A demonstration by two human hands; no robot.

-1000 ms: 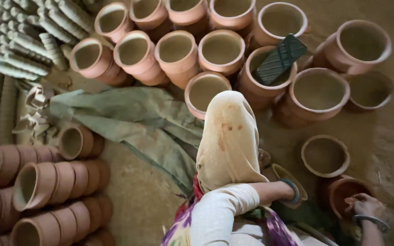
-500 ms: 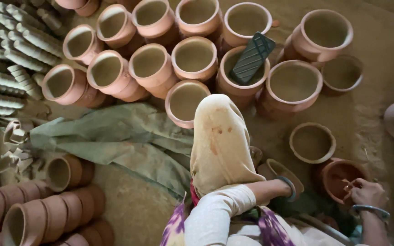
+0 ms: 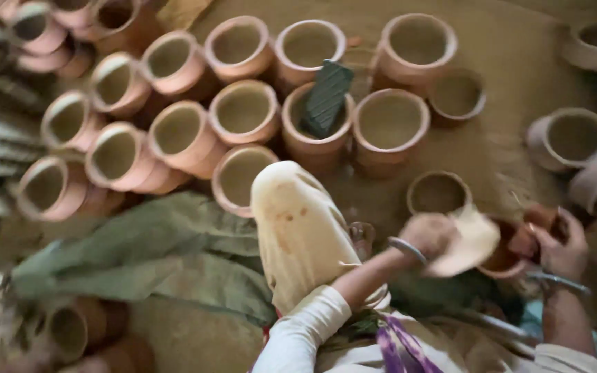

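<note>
Between the hands, the left hand (image 3: 428,235) grips a pale floppy cloth (image 3: 471,242); the right hand (image 3: 561,242) clasps a brittle clay pot (image 3: 513,252) (best held by its rim).

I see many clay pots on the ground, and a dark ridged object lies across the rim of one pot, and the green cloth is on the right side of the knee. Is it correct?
Almost. In the head view the green cloth lies left of the knee, not right. The clay pots and the dark ridged object are as you say.
</note>
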